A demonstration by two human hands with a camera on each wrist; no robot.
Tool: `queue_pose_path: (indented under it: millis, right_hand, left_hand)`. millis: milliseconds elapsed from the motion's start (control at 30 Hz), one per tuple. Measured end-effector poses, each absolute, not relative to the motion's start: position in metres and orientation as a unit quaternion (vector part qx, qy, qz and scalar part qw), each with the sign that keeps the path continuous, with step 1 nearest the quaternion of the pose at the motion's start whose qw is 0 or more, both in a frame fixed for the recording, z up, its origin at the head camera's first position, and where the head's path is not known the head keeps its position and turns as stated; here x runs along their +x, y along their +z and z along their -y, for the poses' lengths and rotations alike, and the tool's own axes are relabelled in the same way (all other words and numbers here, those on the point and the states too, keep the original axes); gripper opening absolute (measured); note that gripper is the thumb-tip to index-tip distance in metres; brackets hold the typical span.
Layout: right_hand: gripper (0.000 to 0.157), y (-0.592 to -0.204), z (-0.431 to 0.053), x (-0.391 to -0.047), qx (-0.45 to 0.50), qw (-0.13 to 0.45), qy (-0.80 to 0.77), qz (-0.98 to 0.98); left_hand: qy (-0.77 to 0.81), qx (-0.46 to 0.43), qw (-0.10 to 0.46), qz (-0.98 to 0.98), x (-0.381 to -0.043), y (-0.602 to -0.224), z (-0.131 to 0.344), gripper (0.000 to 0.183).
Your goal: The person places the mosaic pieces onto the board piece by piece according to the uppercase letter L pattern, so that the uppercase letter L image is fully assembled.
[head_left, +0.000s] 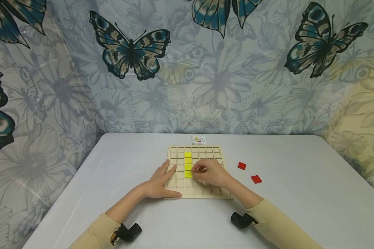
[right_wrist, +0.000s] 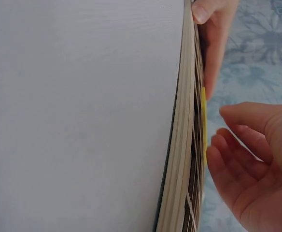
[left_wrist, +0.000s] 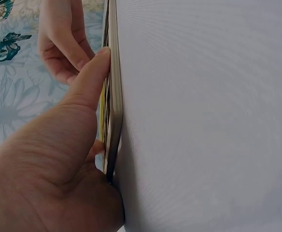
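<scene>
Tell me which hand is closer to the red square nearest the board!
The right. The right hand is over the board, by the yellow squares, left of that red square. The left hand rests at the board's left edge, farther away.

The row of squares (head_left: 188, 167) is bright yellow, the loose squares (head_left: 241, 166) plain red. Brown lines grid the pale wood-coloured board (head_left: 180, 183). White covers the table (head_left: 283, 155); the white card (head_left: 198, 140) has its own grid. Sleeves (head_left: 282, 221) are beige. Blue, black and cream butterflies (head_left: 131, 57) pattern the grey-blue floral backdrop (head_left: 219, 86), yellowish at right.
</scene>
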State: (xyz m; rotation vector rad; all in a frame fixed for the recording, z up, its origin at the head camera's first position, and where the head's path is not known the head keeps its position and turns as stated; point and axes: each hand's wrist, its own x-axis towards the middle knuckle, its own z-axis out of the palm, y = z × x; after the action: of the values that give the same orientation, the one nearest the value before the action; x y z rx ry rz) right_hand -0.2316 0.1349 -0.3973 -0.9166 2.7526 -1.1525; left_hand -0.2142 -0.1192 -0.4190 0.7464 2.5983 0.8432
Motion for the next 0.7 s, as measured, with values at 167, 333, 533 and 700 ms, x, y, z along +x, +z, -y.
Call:
queue_pose_path:
  millis: [167, 333, 533, 700]
  right_hand:
    - [0.007, -0.397, -0.149, -0.231, -0.279, 0.006, -0.384, -0.88]
    - [0.009, -0.395, -0.166, -0.23, -0.219, 0.014, -0.397, -0.891]
    - [0.012, -0.393, -0.187, -0.23, -0.149, 0.026, -0.407, -0.901]
    - [0.014, -0.393, -0.203, -0.23, -0.147, 0.009, -0.392, -0.908]
  left_hand:
    - [0.299, 0.261, 0.151, -0.905, -0.214, -0.419, 0.118, 0.106]
    - [0.299, 0.267, 0.148, -0.904, -0.214, -0.418, 0.118, 0.106]
    - [0.294, 0.269, 0.152, -0.905, -0.214, -0.418, 0.119, 0.106]
    - [0.296, 0.269, 0.151, -0.904, -0.213, -0.418, 0.119, 0.107]
